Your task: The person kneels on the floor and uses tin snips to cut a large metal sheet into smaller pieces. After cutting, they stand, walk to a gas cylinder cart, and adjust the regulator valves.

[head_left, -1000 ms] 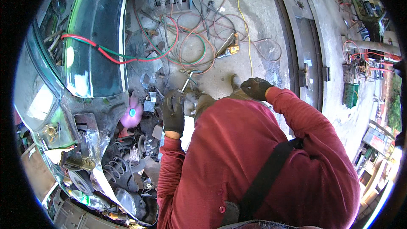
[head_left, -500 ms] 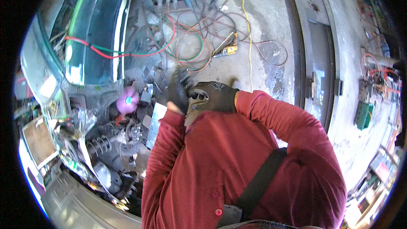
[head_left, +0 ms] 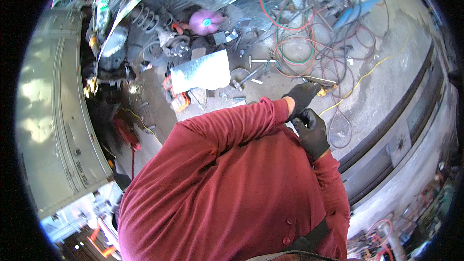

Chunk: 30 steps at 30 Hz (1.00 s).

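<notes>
Both my hands wear dark gloves and meet in front of my chest. My left hand (head_left: 304, 95) reaches across to the right, palm side hidden, its fingers seemingly stretched out and held together. Bare skin shows between its glove and the red sleeve (head_left: 232, 125). Just below it, my right hand (head_left: 313, 134) is closed, thumb and fingers curled in near the left glove's wrist edge. A tiny pale spot shows at those fingertips, too small to name. Beyond the left fingertips, a yellow tool (head_left: 326, 89) lies on the floor.
Red and green hoses (head_left: 295, 60) coil over the floor ahead. A bright metal sheet (head_left: 202, 71), a hammer (head_left: 246, 78) and a purple round part (head_left: 205, 21) lie left of them. A pale vehicle panel (head_left: 53, 111) stands at far left; a dark floor rail (head_left: 386, 140) runs at right.
My view and body have turned left, so the vehicle parts and hoses sit farther right. My left arm now crosses my chest, and my right hand has come below the left one.
</notes>
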Motion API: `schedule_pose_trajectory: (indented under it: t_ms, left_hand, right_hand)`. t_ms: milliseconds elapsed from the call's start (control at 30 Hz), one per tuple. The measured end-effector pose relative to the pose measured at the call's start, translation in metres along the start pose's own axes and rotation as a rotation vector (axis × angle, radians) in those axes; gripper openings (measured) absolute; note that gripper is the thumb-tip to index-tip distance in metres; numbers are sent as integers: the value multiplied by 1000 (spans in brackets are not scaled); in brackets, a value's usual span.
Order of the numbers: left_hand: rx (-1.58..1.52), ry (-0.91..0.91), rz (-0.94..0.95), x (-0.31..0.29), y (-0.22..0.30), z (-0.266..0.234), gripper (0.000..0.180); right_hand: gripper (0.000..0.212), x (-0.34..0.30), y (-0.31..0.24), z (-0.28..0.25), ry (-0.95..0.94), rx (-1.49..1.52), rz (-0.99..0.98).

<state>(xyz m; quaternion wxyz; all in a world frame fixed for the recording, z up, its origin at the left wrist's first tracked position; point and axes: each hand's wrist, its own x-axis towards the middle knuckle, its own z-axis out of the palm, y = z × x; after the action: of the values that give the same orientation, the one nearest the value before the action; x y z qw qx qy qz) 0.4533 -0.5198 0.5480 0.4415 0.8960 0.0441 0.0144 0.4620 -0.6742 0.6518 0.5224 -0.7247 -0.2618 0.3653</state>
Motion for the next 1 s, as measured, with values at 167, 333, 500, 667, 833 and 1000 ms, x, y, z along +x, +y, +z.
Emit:
schedule_pose_trajectory:
  t_ms: [167, 333, 500, 667, 833, 1000]
  left_hand:
    - [-88, 179, -35, -46, -24, -18, 59]
    - [-757, 486, -377, -131, -54, -51, 52]
    - [-540, 800, -440, -218, -74, -93, 38]
    - [-891, 1054, -330, -275, -67, -123, 24]
    - [-1512, 1367, -132, -303, -47, -140, 25]
    - [-1530, 1392, -175, -326, -45, -139, 34]
  right_hand:
    - [17, 13, -7, 39, -166, -70, -33]
    - [19, 35, -19, 115, -287, -353, -195]
    - [18, 63, -29, 194, -331, -457, -374]
    - [19, 74, -58, 245, -464, -446, -302]
    - [24, 88, -61, 278, -637, -355, -364]
    - [24, 91, -47, 298, -796, -256, -337]
